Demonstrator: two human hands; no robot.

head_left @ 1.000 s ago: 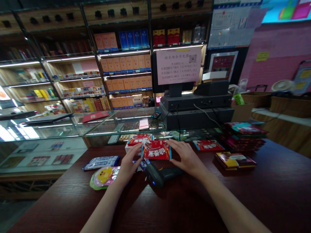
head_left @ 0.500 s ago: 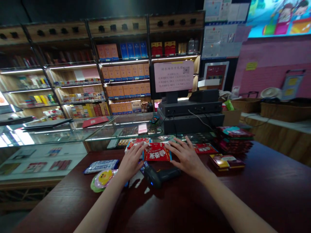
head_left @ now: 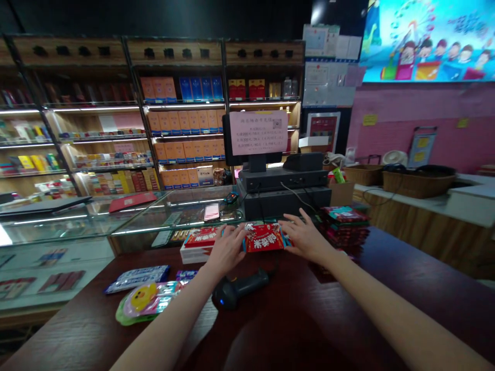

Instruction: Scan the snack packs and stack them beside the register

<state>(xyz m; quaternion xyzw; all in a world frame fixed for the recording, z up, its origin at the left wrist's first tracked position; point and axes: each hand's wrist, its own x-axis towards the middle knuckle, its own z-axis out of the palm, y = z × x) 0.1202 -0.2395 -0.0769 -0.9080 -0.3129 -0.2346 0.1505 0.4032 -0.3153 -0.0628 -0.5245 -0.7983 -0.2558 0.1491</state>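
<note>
A red snack packet point(head_left: 264, 237) with white lettering lies between my two hands. My left hand point(head_left: 227, 249) is at its left end, its fingers bent over that edge. At the packet's right end is my right hand point(head_left: 303, 238), fingers spread, thumb side by the blue edge. Both hands touch or nearly touch the packet. Just left of my left hand, another red packet point(head_left: 201, 237) rests on a white box point(head_left: 193, 253). Below the hands a dark handheld scanner point(head_left: 240, 289) with a blue light lies on the brown table point(head_left: 270, 335).
On the left lie blue-white packets point(head_left: 137, 279) and a yellow duck package point(head_left: 144, 297). A stack of dark red packets point(head_left: 344, 226) stands at the right. Behind are a black monitor and till unit point(head_left: 286, 180), a glass display counter point(head_left: 185, 198) and shelves of boxes.
The view has turned right. My hands and the red packet between them have shifted right relative to the scanner. The red packet on the left and its white box are now more exposed.
</note>
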